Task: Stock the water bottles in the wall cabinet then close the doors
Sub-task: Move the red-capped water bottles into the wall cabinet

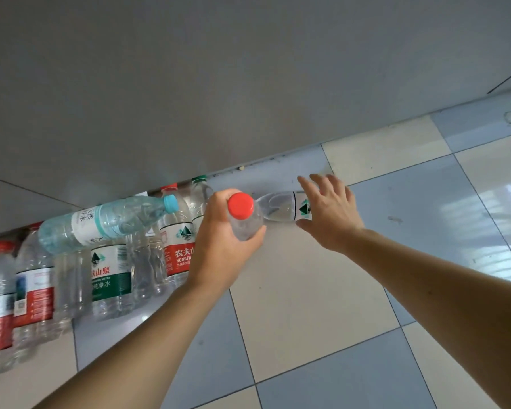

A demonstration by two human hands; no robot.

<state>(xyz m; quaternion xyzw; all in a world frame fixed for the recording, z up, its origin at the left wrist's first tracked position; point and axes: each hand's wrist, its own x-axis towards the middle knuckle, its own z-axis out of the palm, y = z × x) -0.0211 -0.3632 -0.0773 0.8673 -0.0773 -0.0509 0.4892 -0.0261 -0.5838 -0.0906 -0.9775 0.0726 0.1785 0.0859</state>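
Left grip: left hand (222, 240) is wrapped around the neck and shoulder of a red-capped bottle (244, 215), fingers curled tight on it, cap pointing up at the camera. Solid hold as far as I can tell.
Right grip: right hand (329, 211) is spread wide with nothing in it, fingers straight, sitting over a bottle lying on its side (281, 205). It's over the label end, but I honestly can't tell if the palm is touching yet or just above it.
Lying bottle: on the floor tile (307, 290) at about 1 o'clock from the left hand, clear neck pointing back toward the left hand, white label with a green triangle logo.
Rest of the stock: whole row of bottles (109, 278) standing along the foot of a grey panel (248, 84), running from 9 o'clock toward the centre. Red labels, a green label, some plain clear ones. A blue-capped bottle (106, 221) lies tipped across the tops of the row at about 10 o'clock.
Cabinet: can't see an open cabinet, shelf or doors from this angle. The grey panel might be part of it, but I'm not going to call that.
Progress: looks early-ish to me. One bottle in hand, a second about to be grabbed, a big pile on the floor.
Left to do: my guess is basically everything that matters, meaning carry these up, shelve them, repeat for the row, then shut the doors.
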